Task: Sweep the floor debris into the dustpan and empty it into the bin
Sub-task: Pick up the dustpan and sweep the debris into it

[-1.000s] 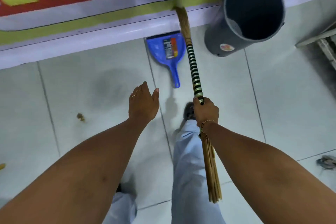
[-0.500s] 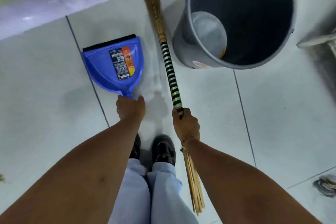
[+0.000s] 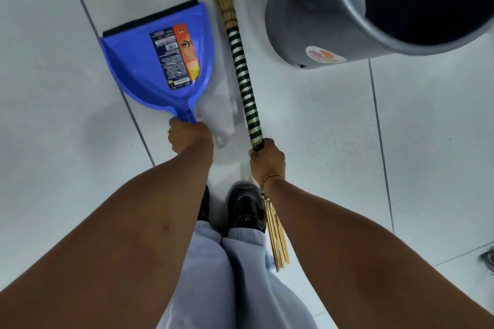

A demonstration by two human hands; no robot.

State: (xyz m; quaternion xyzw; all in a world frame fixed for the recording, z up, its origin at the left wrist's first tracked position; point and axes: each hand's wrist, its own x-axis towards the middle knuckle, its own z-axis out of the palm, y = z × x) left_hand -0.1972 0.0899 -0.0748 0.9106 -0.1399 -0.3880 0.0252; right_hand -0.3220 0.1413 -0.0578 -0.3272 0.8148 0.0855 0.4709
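A blue dustpan (image 3: 139, 69) with a black lip and a paper label lies on the white tiled floor, handle toward me. My left hand (image 3: 188, 137) is closed around that handle. My right hand (image 3: 267, 157) grips a straw broom (image 3: 243, 80) by its green-and-white banded shaft; the bristle end points away from me past the top edge, and loose stick ends hang below my wrist. A grey bin (image 3: 320, 24) stands to the right of the broom, its dark mouth tilted toward me. No debris shows near the pan.
My two black shoes (image 3: 244, 207) stand together just behind the hands. Tile floor (image 3: 427, 128) spreads right and left. A small dark object (image 3: 487, 258) lies at the far right edge.
I have come closer and bent down. My left hand, open and in the air a second ago, reached the dustpan handle and closed on it. The broom stays in my right hand.
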